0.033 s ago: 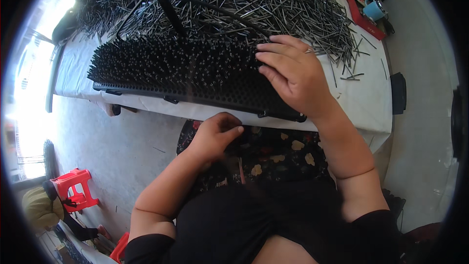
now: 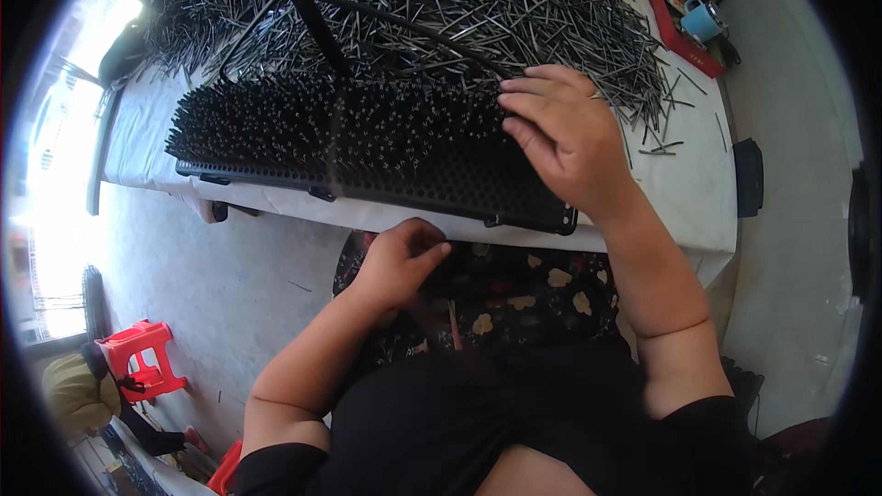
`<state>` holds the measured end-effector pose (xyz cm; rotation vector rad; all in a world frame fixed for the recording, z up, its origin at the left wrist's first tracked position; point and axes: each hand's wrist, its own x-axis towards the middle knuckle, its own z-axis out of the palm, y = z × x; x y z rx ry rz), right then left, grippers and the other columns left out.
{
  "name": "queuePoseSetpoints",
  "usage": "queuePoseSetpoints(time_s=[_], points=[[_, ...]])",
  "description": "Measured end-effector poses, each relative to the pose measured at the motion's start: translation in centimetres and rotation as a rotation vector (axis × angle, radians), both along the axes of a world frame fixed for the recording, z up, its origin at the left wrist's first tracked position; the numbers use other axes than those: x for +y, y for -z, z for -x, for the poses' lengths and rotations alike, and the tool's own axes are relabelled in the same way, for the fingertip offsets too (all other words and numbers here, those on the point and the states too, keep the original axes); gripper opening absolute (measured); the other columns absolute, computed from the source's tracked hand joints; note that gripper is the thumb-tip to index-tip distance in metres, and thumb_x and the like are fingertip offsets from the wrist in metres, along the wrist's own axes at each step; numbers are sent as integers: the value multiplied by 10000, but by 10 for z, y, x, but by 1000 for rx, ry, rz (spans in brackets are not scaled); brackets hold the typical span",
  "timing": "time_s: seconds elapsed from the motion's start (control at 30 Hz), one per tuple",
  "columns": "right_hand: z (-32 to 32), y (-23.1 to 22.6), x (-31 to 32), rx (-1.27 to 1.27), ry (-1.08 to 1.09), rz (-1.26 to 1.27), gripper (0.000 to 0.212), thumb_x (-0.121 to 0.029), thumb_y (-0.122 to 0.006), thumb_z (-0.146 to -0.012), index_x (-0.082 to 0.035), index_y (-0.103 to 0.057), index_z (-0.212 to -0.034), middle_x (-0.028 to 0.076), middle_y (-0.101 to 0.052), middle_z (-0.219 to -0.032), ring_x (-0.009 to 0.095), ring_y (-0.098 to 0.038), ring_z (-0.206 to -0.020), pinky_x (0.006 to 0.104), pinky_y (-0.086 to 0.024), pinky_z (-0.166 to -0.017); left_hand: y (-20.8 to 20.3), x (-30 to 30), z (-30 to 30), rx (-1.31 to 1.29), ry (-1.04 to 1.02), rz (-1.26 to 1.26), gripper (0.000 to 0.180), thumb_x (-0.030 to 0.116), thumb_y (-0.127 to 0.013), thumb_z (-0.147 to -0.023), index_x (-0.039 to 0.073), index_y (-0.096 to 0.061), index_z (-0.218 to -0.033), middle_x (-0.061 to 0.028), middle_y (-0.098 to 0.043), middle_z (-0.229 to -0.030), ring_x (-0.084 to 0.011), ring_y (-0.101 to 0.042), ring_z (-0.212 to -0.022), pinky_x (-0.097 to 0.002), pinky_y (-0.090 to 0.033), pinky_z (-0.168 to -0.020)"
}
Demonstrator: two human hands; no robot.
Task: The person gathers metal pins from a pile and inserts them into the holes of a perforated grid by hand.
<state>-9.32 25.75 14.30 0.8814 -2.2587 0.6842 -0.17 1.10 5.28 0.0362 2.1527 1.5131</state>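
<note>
A long black tray point(image 2: 459, 205) full of round holes lies along the table's near edge. Thin black sticks point(image 2: 303, 124) stand upright and packed together over its left and back parts, while bare holes show at the front right. Over the tray's right end, my right hand point(image 2: 570, 133) has its fingers stretched and slightly bent, their tips beside the rightmost sticks. I see nothing held in it. My left hand point(image 2: 400, 262) hovers just below the tray's front edge, loosely curled, with a gap between thumb and fingers. Nothing sticks out of it.
Loose black sticks point(image 2: 478, 0) are heaped across the back of the white-covered table point(image 2: 694, 193). A black metal frame point(image 2: 322, 32) rises behind the tray. A red box point(image 2: 684, 46) and a blue mug point(image 2: 703, 20) stand far right. Red stools point(image 2: 138, 358) and another person point(image 2: 83, 390) are lower left.
My right hand has shifted a little to the right, with its fingertips farther from the middle of the tray. My left hand has moved slightly down and left.
</note>
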Motion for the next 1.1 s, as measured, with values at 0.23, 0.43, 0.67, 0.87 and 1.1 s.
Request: queuePoseSetpoints(time_s=[0.23,0.43,0.67,0.87,1.1], points=[[78,10,98,-215,532,-23,425,-217,-708,-830,-48,-620,-1210,145,-671,-1109,348,-583,-1078,410,-468,-945,32,-10,1,801,187,311,188,166,-722,-806,65,-630,-935,-107,-639,-825,-310,-647,-727,-396,-514,-619],[98,50,164,-704,962,-495,982,-442,-808,-713,-127,-315,-1503,188,-315,-1531,362,-301,-1414,439,-283,-1151,47,-9,12,839,100,328,219,135,-743,-769,52,-617,-927,-118,-639,-820,-317,-644,-666,-386,-513,-559],[103,51,215,-650,683,-346,1157,-405,-878,-593,-202,-240,-1536,138,-209,-1584,347,-204,-1459,449,-211,-1180,56,-10,20,840,89,337,183,135,-763,-756,46,-622,-832,-125,-630,-705,-321,-633,-590,-388,-501,-531],[102,56,218,-831,596,-643,1312,-484,-889,-545,-182,-121,-1565,141,-79,-1625,372,-44,-1495,512,-124,-1188,53,-6,22,864,75,347,183,115,-772,-736,51,-628,-830,-104,-630,-662,-292,-628,-543,-367,-496,-501],[143,63,216,-659,787,-469,971,-542,-796,-678,-215,-350,-1477,225,-211,-1560,409,-285,-1411,525,-314,-1108,64,-9,21,898,67,363,227,86,-768,-722,49,-628,-898,-93,-632,-656,-285,-629,-535,-360,-499,-495]])
